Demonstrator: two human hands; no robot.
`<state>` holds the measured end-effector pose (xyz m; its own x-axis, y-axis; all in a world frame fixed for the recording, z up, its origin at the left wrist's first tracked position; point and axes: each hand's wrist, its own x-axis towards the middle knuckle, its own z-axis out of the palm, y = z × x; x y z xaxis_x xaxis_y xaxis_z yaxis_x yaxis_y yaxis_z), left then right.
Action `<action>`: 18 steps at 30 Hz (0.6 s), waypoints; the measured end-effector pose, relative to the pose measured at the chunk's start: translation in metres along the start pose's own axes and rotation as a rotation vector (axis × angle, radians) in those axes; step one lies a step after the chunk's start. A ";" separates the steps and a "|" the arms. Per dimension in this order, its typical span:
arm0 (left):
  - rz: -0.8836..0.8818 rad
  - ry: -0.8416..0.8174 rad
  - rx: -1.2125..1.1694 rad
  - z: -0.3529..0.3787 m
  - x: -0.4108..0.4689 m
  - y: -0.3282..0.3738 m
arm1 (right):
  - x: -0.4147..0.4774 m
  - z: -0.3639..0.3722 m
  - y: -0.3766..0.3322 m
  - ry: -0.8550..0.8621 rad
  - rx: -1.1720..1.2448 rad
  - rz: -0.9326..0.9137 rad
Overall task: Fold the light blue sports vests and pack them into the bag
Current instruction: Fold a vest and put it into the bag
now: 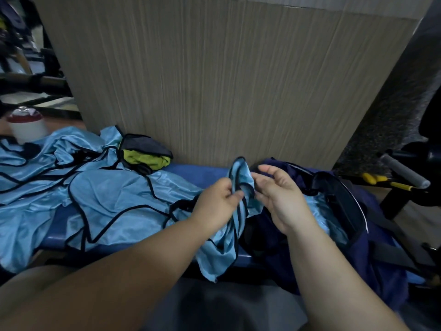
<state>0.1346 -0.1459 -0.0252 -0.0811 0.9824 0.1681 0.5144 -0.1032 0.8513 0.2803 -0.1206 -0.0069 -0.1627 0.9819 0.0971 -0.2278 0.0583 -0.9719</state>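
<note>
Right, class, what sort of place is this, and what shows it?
Probably a gym or sports changing area: light blue sports vests heaped on a blue padded bench, an open navy sports bag beside them, and a foam-padded equipment bar at right.

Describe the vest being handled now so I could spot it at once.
Start at the tall wood-grain panel behind the blue bench. Just before its lower edge, between the heap of vests and the navy bag, the left hand pinches one light blue vest. It alone is lifted and hanging, not lying spread.
</note>
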 end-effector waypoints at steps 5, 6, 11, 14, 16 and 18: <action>-0.228 0.040 -0.633 -0.028 0.015 0.023 | 0.005 -0.010 0.015 0.043 -0.400 -0.054; -0.238 0.041 -0.693 -0.035 0.017 0.028 | 0.004 -0.010 0.018 0.009 -0.436 -0.032; -0.219 0.057 -0.827 -0.060 0.028 0.036 | 0.006 -0.009 0.039 -0.102 -0.675 0.033; -0.232 0.073 -0.824 -0.070 0.031 0.034 | 0.011 -0.006 0.042 0.003 -0.747 0.002; -0.250 0.162 -0.822 -0.078 0.036 0.030 | 0.013 -0.006 0.039 0.096 -0.569 0.010; -0.246 0.247 -0.749 -0.089 0.041 0.022 | 0.018 -0.011 0.038 0.200 -0.410 -0.008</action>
<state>0.0666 -0.1218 0.0447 -0.3478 0.9369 -0.0358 -0.2408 -0.0523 0.9692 0.2790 -0.0988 -0.0444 0.0357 0.9943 0.1005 0.1768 0.0927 -0.9799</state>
